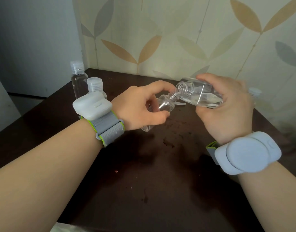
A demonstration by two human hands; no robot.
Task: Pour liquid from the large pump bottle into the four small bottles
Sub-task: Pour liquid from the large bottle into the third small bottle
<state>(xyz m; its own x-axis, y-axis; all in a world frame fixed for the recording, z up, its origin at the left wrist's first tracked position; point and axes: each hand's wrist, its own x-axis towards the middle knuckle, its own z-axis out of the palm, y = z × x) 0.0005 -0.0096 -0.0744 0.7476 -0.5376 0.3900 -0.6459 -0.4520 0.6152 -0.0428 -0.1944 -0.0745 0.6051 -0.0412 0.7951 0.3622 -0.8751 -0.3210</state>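
1. The right hand (225, 104) is wrapped around the large bottle (200, 95), its pump off, tipped almost flat above a dark table (160, 164). Its open threaded mouth touches, or sits just above, the neck of a small bottle (165, 102).
2. The left hand (140, 106) grasps that uncapped small bottle between fingers and thumb, tilted toward the big one, off the table.
3. Likely trouble: the big mouth is far wider than the small neck, so a steeper tilt could send liquid down the outside and onto the table.
4. Both bottles are held in the air, so a small wobble of either hand could break the lineup.
5. Clear liquid in clear plastic makes the fill level hard to judge; overfilling is a risk.
6. Two capped small bottles (87, 84) stand behind the left wrist, well clear; another cap (254, 92) peeks out behind the right hand.
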